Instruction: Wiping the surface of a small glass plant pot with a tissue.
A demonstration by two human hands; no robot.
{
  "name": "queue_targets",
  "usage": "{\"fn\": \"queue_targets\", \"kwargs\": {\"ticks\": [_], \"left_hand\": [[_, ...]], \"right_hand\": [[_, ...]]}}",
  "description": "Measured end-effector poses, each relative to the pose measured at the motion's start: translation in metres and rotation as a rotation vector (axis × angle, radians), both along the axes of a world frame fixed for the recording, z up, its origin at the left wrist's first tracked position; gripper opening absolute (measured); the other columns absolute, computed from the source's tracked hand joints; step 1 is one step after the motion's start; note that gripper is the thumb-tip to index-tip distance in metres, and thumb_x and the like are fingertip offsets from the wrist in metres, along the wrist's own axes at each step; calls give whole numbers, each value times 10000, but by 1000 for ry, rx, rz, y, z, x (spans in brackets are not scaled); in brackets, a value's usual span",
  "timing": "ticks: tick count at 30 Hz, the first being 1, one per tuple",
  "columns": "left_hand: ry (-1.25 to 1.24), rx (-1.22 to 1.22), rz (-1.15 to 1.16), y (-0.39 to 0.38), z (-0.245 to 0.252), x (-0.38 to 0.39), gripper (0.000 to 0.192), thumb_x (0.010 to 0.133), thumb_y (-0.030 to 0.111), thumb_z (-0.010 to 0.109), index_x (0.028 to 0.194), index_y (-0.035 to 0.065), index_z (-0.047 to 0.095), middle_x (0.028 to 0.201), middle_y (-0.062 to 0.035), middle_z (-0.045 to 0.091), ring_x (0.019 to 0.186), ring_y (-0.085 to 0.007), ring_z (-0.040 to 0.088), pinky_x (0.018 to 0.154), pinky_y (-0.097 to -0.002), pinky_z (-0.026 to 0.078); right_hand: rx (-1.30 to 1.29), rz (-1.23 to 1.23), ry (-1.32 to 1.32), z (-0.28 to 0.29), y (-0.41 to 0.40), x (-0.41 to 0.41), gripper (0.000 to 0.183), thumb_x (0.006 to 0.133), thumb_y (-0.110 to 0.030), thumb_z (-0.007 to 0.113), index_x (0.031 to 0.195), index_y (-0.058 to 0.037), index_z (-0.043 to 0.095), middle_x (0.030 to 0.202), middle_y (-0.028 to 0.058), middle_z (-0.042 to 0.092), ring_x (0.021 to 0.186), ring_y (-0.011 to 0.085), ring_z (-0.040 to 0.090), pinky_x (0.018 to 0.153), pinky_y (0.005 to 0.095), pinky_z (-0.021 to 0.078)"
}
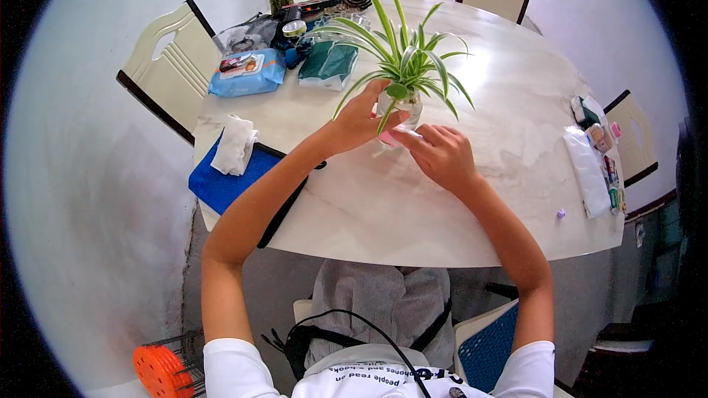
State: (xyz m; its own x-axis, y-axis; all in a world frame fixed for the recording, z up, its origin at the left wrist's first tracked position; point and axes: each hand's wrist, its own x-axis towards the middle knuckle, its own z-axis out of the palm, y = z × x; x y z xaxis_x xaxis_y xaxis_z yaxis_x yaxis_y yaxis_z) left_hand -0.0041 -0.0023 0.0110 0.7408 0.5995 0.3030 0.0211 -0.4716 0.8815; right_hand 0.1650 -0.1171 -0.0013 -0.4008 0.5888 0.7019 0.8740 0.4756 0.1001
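A spider plant (406,61) with striped green and white leaves stands in a clear glass vase (410,108) on the table in front of me. My left hand (362,121) holds the vase from its left side, with the thumb and fingers spread around the glass. Low on the front of the vase is a pink patch (389,139), partly hidden by my fingers. The extended index finger of my right hand (442,152) reaches that patch, while its other fingers are curled. Whether this hand pinches anything is hidden.
A blue pouch (235,185) with a folded white cloth (235,146) lies left. Behind are a wet-wipe pack (246,74), a green packet (329,63) and tape (294,29). A white plastic packet (586,171) and a small purple piece (561,214) lie right on the marble-patterned table (376,215).
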Motion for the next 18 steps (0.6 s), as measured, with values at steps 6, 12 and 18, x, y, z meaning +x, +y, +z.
{"fn": "queue_targets", "kwargs": {"ticks": [6,12,18], "left_hand": [[-7,32,22,2,-7,0,689,839,367,681,1336,9,366,1257,-123,480,1080,-186,509,791,-310,479],[46,-28,-18,-2,-1,-3,644,889,308,634,1378,70,289,1293,-127,463,1183,-207,465,968,-368,424],[85,6,-18,-1,2,-2,628,897,295,624,1373,55,292,1290,-134,463,1183,-202,465,957,-359,432]], "right_hand": [[-60,50,-169,-11,3,2,351,727,-148,662,1061,-254,670,721,-28,585,613,152,605,569,299,490],[-43,-42,-80,-7,0,4,365,776,-169,623,1131,-254,633,787,-11,596,679,150,615,601,301,502],[23,24,-4,-10,6,9,400,770,-175,627,1158,-270,625,730,-7,552,638,151,598,574,296,496]]}}
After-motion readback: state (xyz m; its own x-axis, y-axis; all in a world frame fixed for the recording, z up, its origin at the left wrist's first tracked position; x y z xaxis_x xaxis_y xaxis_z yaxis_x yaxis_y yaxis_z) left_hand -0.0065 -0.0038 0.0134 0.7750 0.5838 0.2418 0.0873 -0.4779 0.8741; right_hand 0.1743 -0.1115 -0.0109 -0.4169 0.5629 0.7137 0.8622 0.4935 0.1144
